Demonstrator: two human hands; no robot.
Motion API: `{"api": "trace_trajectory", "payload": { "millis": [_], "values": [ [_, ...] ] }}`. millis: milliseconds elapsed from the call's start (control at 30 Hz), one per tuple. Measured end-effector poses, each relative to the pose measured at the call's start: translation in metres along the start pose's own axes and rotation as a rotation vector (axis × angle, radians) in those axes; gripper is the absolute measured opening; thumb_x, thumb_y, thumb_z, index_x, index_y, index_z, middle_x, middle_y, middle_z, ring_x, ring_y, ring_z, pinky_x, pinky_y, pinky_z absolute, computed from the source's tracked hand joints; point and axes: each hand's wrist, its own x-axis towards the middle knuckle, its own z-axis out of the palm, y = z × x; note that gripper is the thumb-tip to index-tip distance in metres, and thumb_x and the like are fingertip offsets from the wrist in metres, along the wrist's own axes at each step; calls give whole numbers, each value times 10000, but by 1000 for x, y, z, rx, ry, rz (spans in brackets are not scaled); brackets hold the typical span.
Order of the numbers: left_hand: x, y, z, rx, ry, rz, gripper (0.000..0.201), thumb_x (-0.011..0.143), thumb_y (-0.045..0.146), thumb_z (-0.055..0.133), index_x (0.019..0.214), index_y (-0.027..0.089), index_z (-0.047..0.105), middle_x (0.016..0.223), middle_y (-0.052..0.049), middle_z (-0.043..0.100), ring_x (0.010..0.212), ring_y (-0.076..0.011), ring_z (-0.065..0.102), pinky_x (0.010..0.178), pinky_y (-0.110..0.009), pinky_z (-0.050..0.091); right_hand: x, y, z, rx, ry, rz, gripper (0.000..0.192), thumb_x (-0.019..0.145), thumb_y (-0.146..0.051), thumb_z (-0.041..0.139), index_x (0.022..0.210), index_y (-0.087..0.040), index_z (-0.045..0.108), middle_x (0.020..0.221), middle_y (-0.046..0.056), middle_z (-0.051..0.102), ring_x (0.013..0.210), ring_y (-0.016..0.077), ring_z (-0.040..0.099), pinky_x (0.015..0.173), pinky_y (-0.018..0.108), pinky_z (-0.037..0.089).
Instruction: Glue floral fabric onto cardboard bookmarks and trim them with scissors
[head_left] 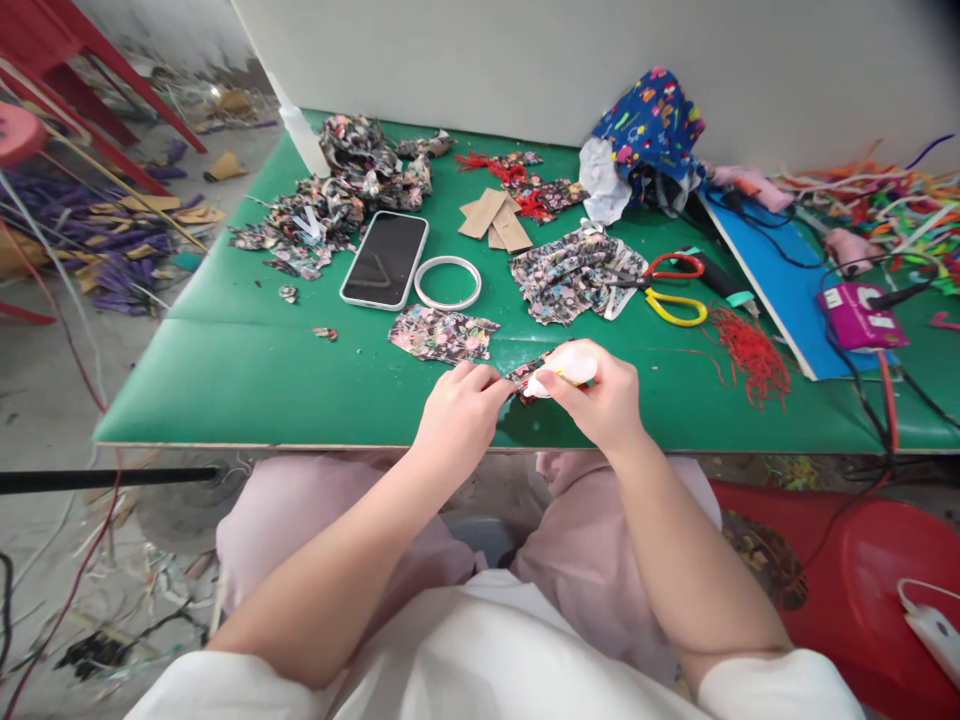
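Near the table's front edge, my right hand (611,395) is closed around a small white squeeze bottle (576,362), its nozzle tipped down to the left. The nozzle is over a dark floral fabric strip (523,376). My left hand (463,400) pinches that strip at its left end, close beside the nozzle. Part of the strip is hidden behind my fingers and the bottle. A flat floral fabric piece (442,335) lies just beyond my left hand. Farther off, a gathered heap of floral cloth (566,270) touches scissors (675,290) with red and yellow handles.
On the green table (225,370) are a phone (386,260), a white ring (448,284), cardboard pieces (495,220), floral scraps (360,165) and an upright white bottle (304,140). Right of me lie red threads (750,355), a blue board (772,290) and a corded purple box (861,315).
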Motion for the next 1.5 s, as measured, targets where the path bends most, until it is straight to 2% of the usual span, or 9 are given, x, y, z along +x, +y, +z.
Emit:
{"api": "trace_trajectory", "payload": {
  "millis": [433,700,1100,1267,1500],
  "values": [
    [0,1,-1,40,-22,-10,251,904,165,410,948,199,654,909,-43,634,782,-183,481,727,-305,411,1,-1,-2,11,-25,-64,167,754,-361,657,719,-200,630,657,-3,668,592,128,603,555,221,445],
    [1,1,1,39,-19,-11,231,899,163,423,943,202,646,898,-36,630,789,-186,489,724,-301,411,1,0,1,10,-20,-51,194,758,-395,647,739,-204,617,715,8,681,632,132,621,585,220,468],
    [1,0,1,40,-1,-3,234,897,158,420,887,197,650,885,-42,631,773,-185,490,728,-311,413,0,-1,-3,14,-41,-74,147,756,-344,653,725,-204,625,630,-19,654,540,110,576,518,210,434],
    [2,1,0,2,-11,-15,238,898,163,432,953,208,659,888,-39,637,796,-183,508,743,-310,419,0,-1,-3,68,65,-54,168,750,-366,661,744,-205,618,705,-4,691,635,131,635,591,220,475],
    [3,-1,0,-29,19,-9,226,887,160,459,948,210,671,882,-36,647,790,-184,520,718,-304,432,0,3,-4,94,223,144,270,748,-467,631,738,-199,609,672,5,673,635,155,624,607,258,484]
  ]
}}
